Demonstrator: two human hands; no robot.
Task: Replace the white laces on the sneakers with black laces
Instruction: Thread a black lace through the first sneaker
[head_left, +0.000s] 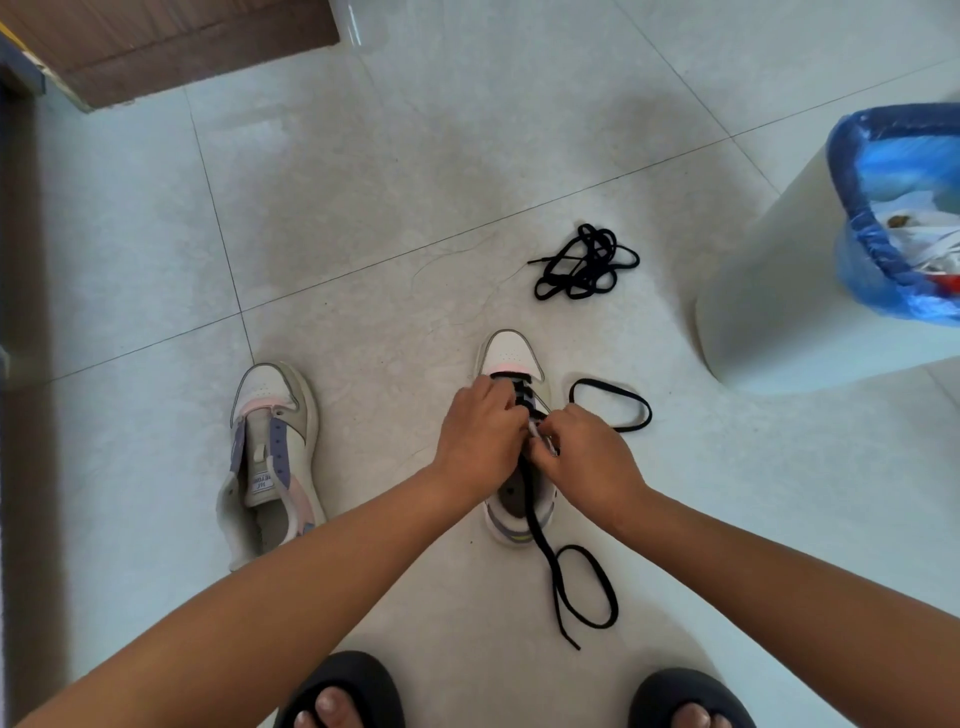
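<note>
A black lace (535, 512) is being pinched by the left hand (480, 439) and right hand (584, 452) over the right sneaker (511, 358) on the floor (363, 208). Beyond, a bundled spare lace (584, 262) is lying.

Unreadable label on sneaker tongue (258, 480)

A single head-worn wide-angle camera looks steeply down at the tiled floor (363, 208) from standing height. Both forearms reach forward from the lower corners toward the frame's middle, and straight lines bow toward the edges.
</note>
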